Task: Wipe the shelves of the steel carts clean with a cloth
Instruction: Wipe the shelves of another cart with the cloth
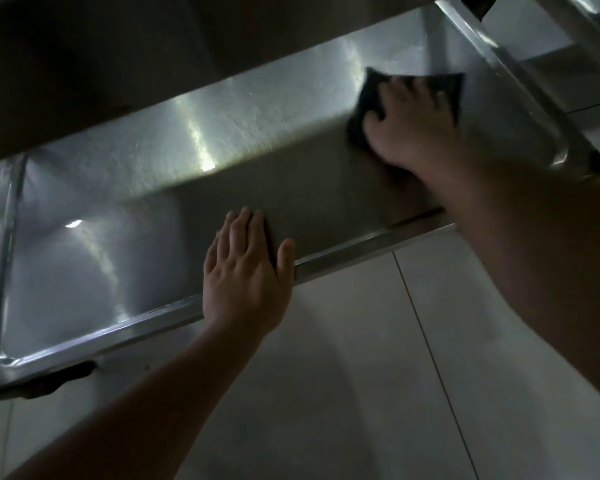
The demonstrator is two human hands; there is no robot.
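Observation:
A low steel cart shelf runs across the view from lower left to upper right, shiny with light streaks. A dark cloth lies flat on the shelf near its right end. My right hand presses down on the cloth with fingers spread over it. My left hand rests flat on the shelf's front rim, fingers together and thumb out, holding nothing.
An upper shelf overhangs the lower one, dark on its underside. Steel posts stand at the right end and the left end. A black caster sits at the lower left corner. Pale floor tiles lie below.

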